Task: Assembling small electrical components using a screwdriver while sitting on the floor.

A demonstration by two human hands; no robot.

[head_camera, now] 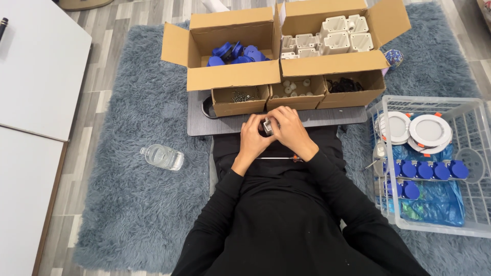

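Both my hands meet over my lap at the near edge of a dark grey board (327, 116). My left hand (254, 137) and my right hand (289, 130) are closed together around a small white plastic housing (267, 125), which shows only between the fingers. A screwdriver (279, 158) with an orange-tipped handle lies across my lap just below the wrists. My sleeves are black.
Beyond the board stand a carton of blue caps (236, 54), a carton of white housings (332, 38), and three small boxes with screws (241, 95), white pieces (295, 88) and black pieces (346, 85). A clear crate (475, 153) sits right, a water bottle (162, 157) left.
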